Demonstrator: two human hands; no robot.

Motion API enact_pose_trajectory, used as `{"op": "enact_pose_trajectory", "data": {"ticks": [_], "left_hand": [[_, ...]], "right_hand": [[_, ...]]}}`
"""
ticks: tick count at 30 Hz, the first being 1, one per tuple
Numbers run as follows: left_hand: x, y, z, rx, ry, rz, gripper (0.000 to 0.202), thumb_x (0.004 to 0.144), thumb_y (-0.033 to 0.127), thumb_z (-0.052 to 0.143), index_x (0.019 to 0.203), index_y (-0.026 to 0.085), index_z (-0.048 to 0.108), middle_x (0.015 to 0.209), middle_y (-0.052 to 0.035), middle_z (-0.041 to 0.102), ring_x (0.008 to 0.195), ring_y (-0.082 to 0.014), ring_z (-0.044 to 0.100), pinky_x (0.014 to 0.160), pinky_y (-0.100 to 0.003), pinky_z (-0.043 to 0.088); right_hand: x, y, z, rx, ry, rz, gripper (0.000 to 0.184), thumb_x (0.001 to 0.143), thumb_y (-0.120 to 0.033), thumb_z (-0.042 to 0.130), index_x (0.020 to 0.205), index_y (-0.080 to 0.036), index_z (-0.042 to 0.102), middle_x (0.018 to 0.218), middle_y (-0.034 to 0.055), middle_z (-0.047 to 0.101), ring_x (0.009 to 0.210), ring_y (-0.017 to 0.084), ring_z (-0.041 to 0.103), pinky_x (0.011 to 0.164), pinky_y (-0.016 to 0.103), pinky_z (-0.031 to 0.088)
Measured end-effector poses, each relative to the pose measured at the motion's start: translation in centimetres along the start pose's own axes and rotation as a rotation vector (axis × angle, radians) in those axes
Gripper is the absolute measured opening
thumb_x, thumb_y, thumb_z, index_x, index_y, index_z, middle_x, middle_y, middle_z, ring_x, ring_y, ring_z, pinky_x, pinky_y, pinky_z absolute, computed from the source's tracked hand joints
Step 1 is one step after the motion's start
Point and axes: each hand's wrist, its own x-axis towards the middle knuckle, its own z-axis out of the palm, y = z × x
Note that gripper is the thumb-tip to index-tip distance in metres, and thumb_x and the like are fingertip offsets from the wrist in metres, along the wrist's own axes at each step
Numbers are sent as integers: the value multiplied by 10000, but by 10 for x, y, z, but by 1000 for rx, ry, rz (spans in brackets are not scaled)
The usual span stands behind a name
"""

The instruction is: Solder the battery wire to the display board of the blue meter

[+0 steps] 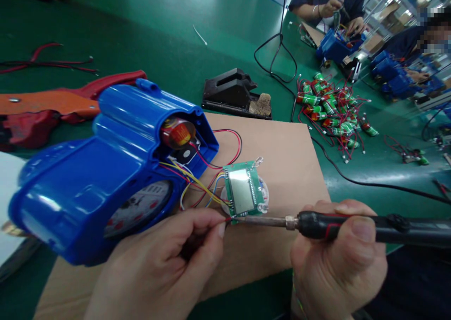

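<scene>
My right hand point(338, 259) is closed around a black soldering iron point(352, 226), whose metal tip touches the lower edge of a small green circuit board point(244, 189) with a grey display. My left hand point(165, 263) pinches a thin red wire point(225, 220) right at that tip. Yellow, red and blue wires run from the board into a blue plastic housing point(105, 169), open on its side with a round dial showing. Board and housing lie on a brown cardboard sheet point(292, 160).
A black soldering iron stand point(236, 94) with a sponge sits behind the cardboard. A pile of green cylinders with red wires point(331, 108) lies at right. A red and orange tool point(52, 104) lies at left. Other people work at the far right on blue housings point(334, 47).
</scene>
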Motion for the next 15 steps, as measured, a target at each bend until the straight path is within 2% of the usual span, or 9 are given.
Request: {"op": "enact_pose_trajectory", "data": {"ticks": [6, 15], "left_hand": [[0, 0, -3, -10, 6, 7, 85, 895, 407, 524, 888, 387, 606, 620, 164, 663, 447, -76, 597, 419, -132, 475], [-1, 2, -5, 14, -23, 11, 66, 892, 381, 535, 911, 387, 597, 666, 163, 685, 483, -81, 626, 429, -147, 481]], "right_hand": [[-1, 0, -3, -3, 3, -1, 157, 874, -339, 603, 904, -191, 643, 682, -9, 536, 555, 141, 543, 479, 290, 477], [-2, -4, 1, -30, -11, 26, 158, 871, -340, 595, 904, -188, 623, 696, -12, 528, 558, 135, 542, 492, 286, 472]]}}
